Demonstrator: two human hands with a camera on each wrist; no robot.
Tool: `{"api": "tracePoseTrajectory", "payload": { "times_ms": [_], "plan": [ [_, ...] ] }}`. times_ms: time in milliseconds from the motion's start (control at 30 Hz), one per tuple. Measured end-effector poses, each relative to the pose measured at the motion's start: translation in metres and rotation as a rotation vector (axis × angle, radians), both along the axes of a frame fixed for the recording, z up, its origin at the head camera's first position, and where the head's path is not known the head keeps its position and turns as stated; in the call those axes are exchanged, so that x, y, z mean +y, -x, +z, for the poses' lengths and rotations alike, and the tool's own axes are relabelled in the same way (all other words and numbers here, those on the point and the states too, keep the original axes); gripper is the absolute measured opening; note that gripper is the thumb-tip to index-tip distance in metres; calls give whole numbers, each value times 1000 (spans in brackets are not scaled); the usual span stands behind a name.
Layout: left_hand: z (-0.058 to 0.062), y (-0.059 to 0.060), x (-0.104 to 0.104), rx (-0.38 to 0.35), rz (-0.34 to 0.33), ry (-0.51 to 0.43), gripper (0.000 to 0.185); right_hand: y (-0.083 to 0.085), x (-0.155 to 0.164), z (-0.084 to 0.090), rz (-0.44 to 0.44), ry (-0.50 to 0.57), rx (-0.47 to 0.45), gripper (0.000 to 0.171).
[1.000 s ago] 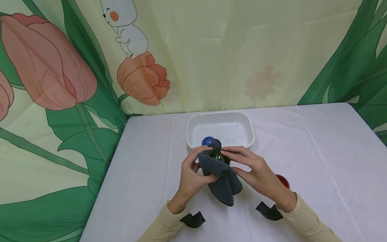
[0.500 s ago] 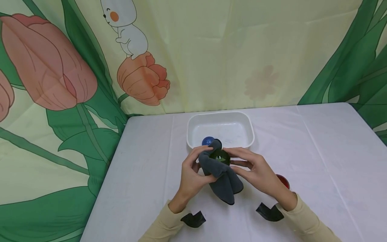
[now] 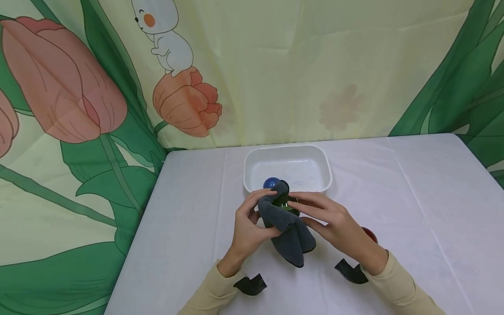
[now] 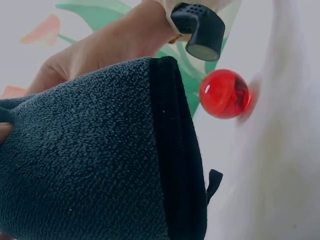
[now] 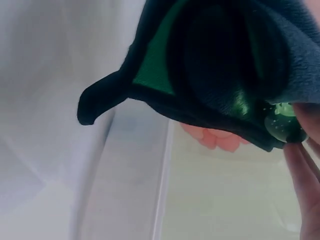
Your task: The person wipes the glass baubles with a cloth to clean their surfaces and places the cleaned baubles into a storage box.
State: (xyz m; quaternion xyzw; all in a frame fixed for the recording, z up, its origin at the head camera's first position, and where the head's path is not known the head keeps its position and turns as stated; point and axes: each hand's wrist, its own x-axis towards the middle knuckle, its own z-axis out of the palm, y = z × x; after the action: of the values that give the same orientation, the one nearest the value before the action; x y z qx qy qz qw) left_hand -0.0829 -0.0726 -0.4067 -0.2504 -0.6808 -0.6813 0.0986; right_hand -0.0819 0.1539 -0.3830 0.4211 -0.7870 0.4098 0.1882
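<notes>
Left hand (image 3: 249,225) gripping dark cloth (image 3: 286,232) from side, fingers curled round fold, just above table (image 3: 189,227). Cloth wrapped round green ball (image 3: 284,202), top of ball showing. Right hand (image 3: 328,223) pinching ball through cloth, fingers bent over it. Behind: blue ball (image 3: 271,183) lying in white tub (image 3: 327,168), apparently finished. Far right: red ball (image 4: 224,94) on table, untouched. Judged about midway: green ball in wiping, red one left.

A tub (image 3: 327,173) sits at the back of the worktop (image 3: 425,210) with a ball (image 3: 271,183) in it; a cloth (image 3: 289,232) lies just in front.
</notes>
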Motion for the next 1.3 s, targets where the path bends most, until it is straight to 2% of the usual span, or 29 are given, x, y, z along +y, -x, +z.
{"api": "tracePoseTrajectory", "payload": {
  "times_ms": [200, 400, 467, 567, 633, 867, 1033, 1100, 1200, 1300],
  "plan": [
    [0, -1, 0, 10, -2, 5, 64, 1, -1, -2, -2, 18, 18, 45],
    [-1, -2, 0, 14, 2, 23, 64, -1, -3, -2, -22, 56, -76, 42],
    [-1, -2, 0, 20, 5, 25, 64, -2, -5, -1, -8, 108, -158, 45],
    [-1, -2, 0, 29, 3, 26, 64, -3, -6, 1, 17, 201, -337, 58],
    [-1, -2, 0, 30, 0, 25, 64, -3, -6, 2, 15, 242, -442, 58],
    [-1, -3, 1, 25, -1, 18, 65, -2, -6, 2, 6, 274, -595, 52],
    [-1, -3, 1, 36, 1, 32, 66, -2, -4, 2, -29, 291, -830, 51],
    [-1, -3, 1, 38, 2, 32, 67, -2, -3, 0, -36, 296, -888, 52],
    [-1, -2, 0, 39, 2, 21, 67, -2, -4, -3, -26, 296, -882, 53],
    [-1, -2, -1, 28, 4, 4, 67, -1, -5, -7, -3, 285, -805, 52]
  ]
}}
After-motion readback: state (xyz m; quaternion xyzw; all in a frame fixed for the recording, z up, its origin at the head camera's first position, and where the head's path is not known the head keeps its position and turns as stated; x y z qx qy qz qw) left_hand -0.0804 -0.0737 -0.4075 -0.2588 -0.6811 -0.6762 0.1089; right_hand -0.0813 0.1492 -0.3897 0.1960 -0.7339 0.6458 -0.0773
